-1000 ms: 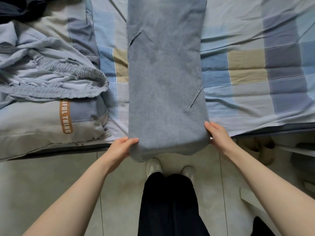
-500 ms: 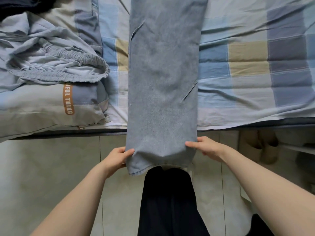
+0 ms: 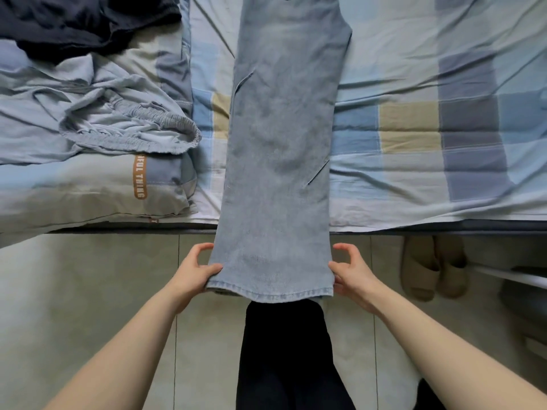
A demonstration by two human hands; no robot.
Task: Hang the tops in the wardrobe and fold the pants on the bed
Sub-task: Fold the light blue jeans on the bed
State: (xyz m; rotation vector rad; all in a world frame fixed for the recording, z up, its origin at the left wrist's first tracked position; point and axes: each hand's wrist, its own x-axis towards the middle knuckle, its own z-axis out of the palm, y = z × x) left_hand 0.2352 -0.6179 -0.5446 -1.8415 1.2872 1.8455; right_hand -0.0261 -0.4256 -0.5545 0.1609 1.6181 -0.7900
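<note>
Jeans (image 3: 281, 149) hang off the bed (image 3: 414, 113), left hand (image 3: 192, 270) and right hand (image 3: 350, 270) pinching the hem corners, probably to fold them.

A pillow (image 3: 88, 190) lies at nine o'clock near the mattress edge, pale grey and blue, with an orange strip of white lettering on its cover. The checked bedsheet (image 3: 429, 128) spreads from twelve to three o'clock in blocks of blue, tan and slate. Down at four o'clock a pair of beige slippers (image 3: 433, 266) sits side by side on the tiled floor (image 3: 88, 291), toes tucked under the bed frame. At six o'clock are the person's black trouser legs (image 3: 284, 356).
</note>
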